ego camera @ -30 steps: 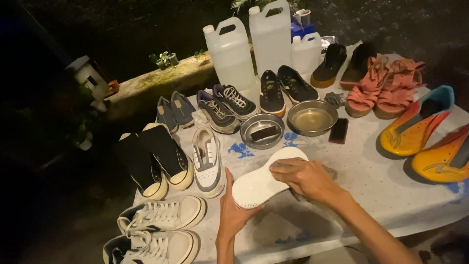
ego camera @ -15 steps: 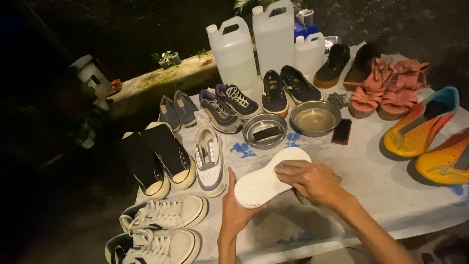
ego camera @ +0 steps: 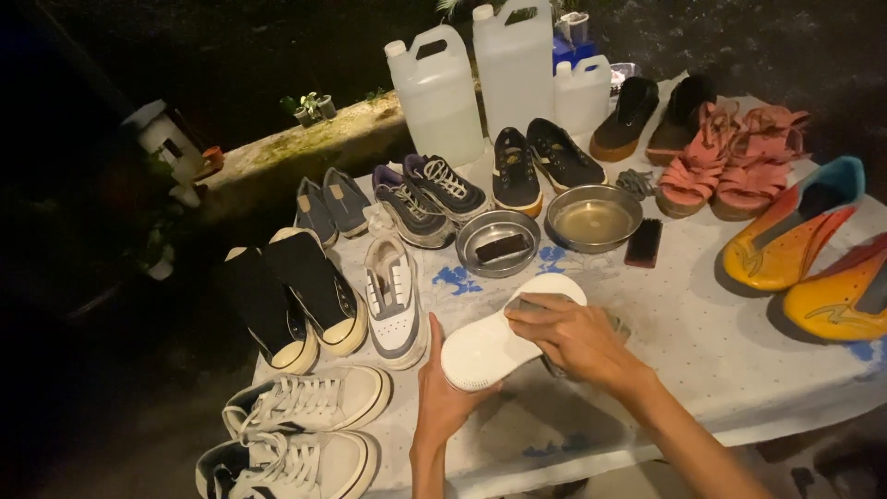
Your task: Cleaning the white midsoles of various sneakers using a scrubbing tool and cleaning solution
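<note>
While spread with shoes, table bore white shoe sole-up near front edge, long axis from seven to one o'clock. Left hand cupped seven-o'clock end; right hand pressed grey cloth at one o'clock.

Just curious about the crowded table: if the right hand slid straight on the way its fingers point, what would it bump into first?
The right hand lies on the white shoe sole, fingers pointing left. Straight on, it would likely meet the single grey-and-white sneaker first, though depth is hard to judge.
</note>
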